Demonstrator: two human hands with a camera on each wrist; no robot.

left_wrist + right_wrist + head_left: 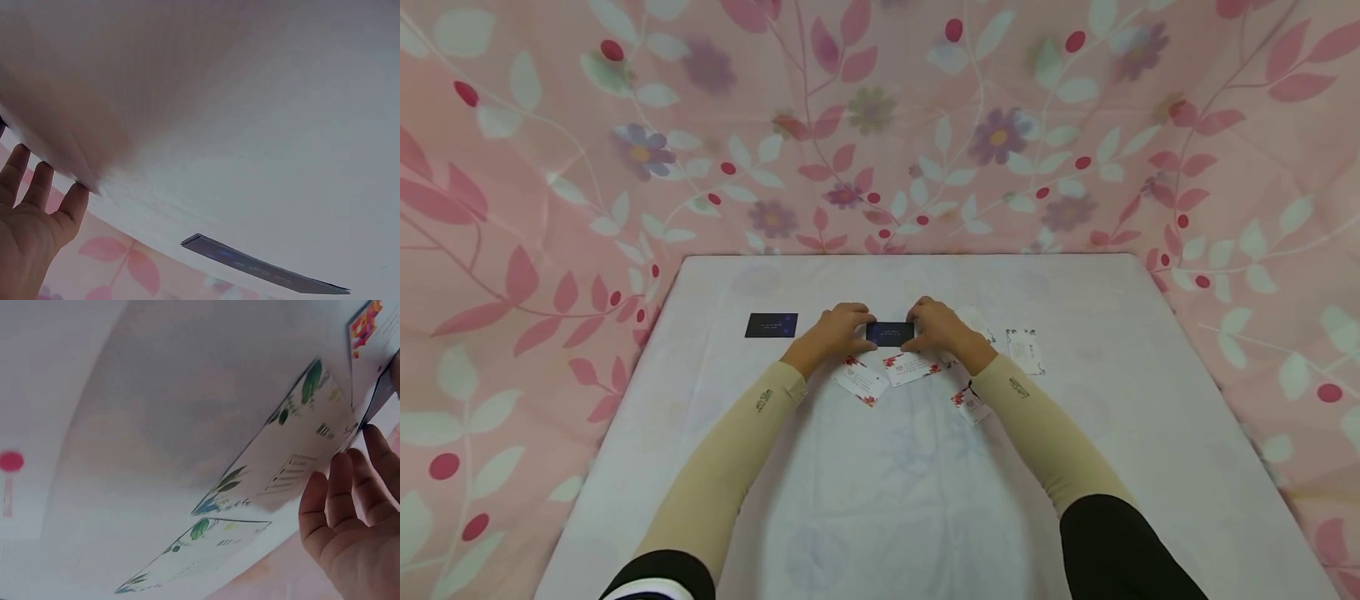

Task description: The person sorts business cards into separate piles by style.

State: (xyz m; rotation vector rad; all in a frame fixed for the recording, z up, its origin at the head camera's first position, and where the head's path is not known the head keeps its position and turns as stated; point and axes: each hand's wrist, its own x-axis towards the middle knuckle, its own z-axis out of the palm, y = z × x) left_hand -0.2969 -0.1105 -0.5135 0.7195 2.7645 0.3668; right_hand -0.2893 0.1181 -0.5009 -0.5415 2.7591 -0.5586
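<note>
A dark business card (890,334) lies between my two hands near the middle of the table in the head view. My left hand (838,331) holds its left end, with thumb and forefinger at the edge. At the opposite end, my right hand (942,327) grips the card the same way. Below the hands are two white cards with red flower corners, one at the left (861,381) and one partly under the right hand (912,367). In the right wrist view, a leaf-printed white card (284,453) lies beside the right fingers; the dark card is mostly hidden there.
Another dark card (771,325) lies left of my left hand. A third red-flowered card (972,406) is partly covered by the right forearm. Further right is a white leaf-edged card (1025,351). The white-covered table (880,517) meets a pink floral cloth (880,125) behind.
</note>
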